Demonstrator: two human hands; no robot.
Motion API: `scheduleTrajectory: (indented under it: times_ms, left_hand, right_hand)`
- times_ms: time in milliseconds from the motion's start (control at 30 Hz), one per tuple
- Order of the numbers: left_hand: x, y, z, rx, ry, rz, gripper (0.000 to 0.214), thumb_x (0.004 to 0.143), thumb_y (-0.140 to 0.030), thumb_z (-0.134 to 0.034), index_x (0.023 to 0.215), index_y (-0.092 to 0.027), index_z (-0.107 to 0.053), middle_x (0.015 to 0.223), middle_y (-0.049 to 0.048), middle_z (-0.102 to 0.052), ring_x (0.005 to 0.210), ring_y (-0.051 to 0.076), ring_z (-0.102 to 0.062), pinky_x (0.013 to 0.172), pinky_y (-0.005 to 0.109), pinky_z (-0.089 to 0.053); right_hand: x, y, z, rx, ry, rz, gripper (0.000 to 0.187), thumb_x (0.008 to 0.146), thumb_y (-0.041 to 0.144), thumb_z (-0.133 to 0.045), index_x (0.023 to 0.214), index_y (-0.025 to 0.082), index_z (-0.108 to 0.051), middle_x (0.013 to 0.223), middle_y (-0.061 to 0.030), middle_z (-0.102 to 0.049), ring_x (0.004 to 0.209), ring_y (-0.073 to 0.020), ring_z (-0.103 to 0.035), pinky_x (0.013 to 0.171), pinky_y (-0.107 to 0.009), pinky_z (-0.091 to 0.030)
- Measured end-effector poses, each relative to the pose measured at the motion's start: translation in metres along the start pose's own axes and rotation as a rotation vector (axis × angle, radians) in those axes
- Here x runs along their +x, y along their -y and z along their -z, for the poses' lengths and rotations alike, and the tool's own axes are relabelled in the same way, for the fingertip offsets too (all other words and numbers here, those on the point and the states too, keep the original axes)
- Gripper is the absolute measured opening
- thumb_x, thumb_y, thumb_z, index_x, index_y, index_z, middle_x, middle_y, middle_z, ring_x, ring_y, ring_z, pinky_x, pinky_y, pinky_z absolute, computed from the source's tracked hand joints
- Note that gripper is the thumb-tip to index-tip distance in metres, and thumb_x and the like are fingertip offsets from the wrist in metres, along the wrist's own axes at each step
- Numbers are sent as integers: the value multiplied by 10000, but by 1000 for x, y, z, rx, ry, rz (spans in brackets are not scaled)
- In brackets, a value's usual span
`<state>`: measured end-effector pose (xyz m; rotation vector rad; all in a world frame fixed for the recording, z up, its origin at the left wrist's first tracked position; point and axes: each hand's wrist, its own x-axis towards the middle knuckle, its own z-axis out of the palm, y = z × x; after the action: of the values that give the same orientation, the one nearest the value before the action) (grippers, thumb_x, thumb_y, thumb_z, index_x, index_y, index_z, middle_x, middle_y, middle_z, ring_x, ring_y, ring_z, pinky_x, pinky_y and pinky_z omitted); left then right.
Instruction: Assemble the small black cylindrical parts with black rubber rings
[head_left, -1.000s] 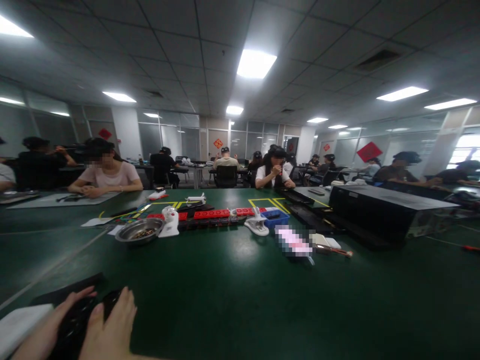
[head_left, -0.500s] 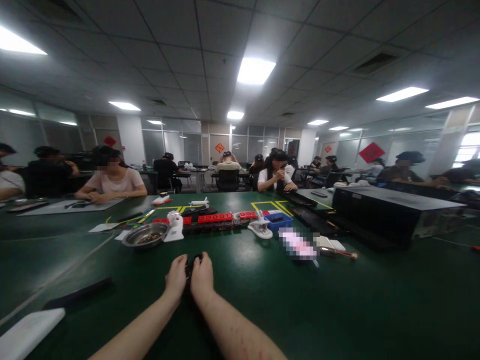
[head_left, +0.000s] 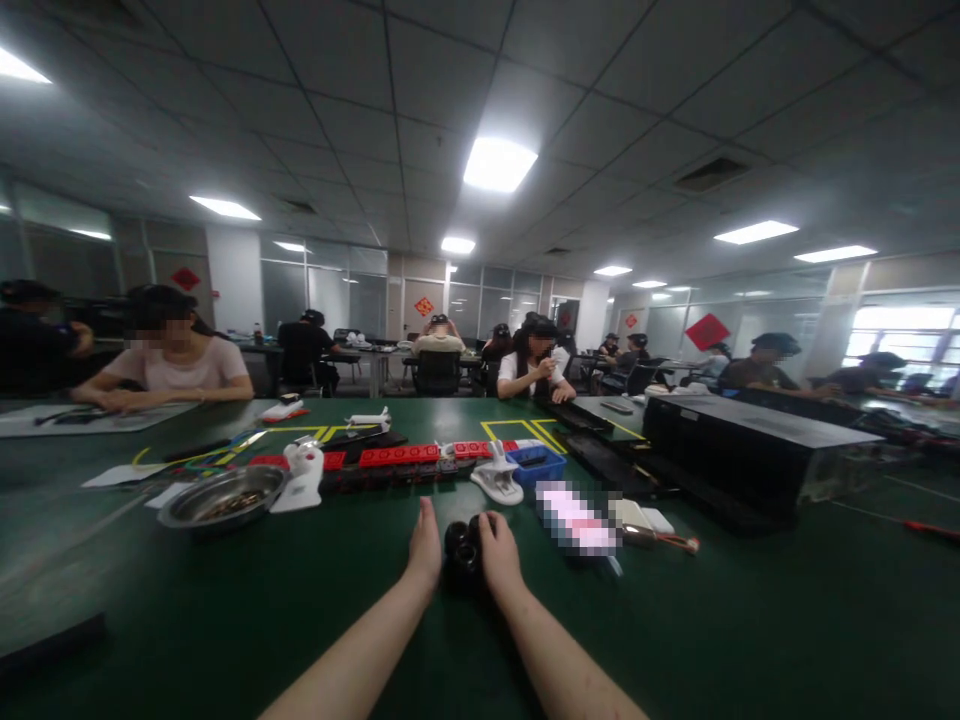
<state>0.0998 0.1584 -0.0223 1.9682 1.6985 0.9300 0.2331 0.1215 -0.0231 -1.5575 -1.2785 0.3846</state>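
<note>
On the green tabletop in front of me lies a small cluster of black round parts (head_left: 462,546), one with a ring-like opening; their exact kind cannot be made out. My right hand (head_left: 498,550) is against the cluster's right side, its fingers curled over the top. To the left, my left hand (head_left: 426,545) is held upright with the thumb raised and a narrow gap between it and the cluster. Its palm faces the parts and holds nothing. The undersides of both hands are hidden.
Beyond my hands are a metal bowl (head_left: 225,500) of small pieces, white stands (head_left: 301,478), a red-and-black strip (head_left: 397,458) and a blue tray (head_left: 541,464). A blurred pink item (head_left: 576,518) lies right of them. A large black case (head_left: 720,465) stands farther right. People sit opposite.
My view has turned to the right. Both hands have shifted right over the table with the black parts, and my left hand has come away from them, showing the parts more fully.
</note>
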Motion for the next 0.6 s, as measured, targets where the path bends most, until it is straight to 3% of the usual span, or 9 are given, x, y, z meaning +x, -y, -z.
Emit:
scheduleTrajectory:
  times_ms: [100,200,400,533,600]
  left_hand:
    - [4,25,24,28,-17,-14,255,890,-278,-508,1120,-169,-512,1142,72,-537,947,204,-568,798,400,-488]
    - [3,33,33,107,37,-71,242,888,-279,-512,1098,-160,-524,1111,68,-554,927,199,-576,786,393,-492]
    - [-14,23,21,257,71,-223,252,883,-279,-519,1106,-161,-521,1133,71,-542,954,208,-565,805,409,-482]
    - [-15,18,29,268,-19,-224,255,885,-283,-516,1110,-163,-519,1141,71,-540,969,214,-560,822,422,-471]
    - [-15,13,36,258,-88,-245,279,915,-289,-447,1162,-164,-485,1198,94,-510,1073,235,-505,908,457,-407]
  right_hand:
    - [7,-8,4,-8,-37,-20,237,898,293,-472,1088,164,-529,1105,-70,-558,953,-197,-563,812,-402,-469]
    - [11,-15,13,-17,-37,-45,224,894,292,-480,1061,155,-541,1062,-63,-575,891,-180,-582,771,-379,-487]
    - [9,-16,16,-27,-29,-53,216,894,289,-481,1053,158,-546,1053,-60,-579,871,-172,-586,753,-364,-495]
    - [8,-15,16,-18,-40,-36,222,893,288,-483,1065,159,-540,1067,-63,-573,885,-178,-583,762,-372,-492]
    - [8,-15,16,-4,-36,0,227,891,288,-487,1067,154,-539,1067,-63,-573,891,-181,-583,766,-378,-491]
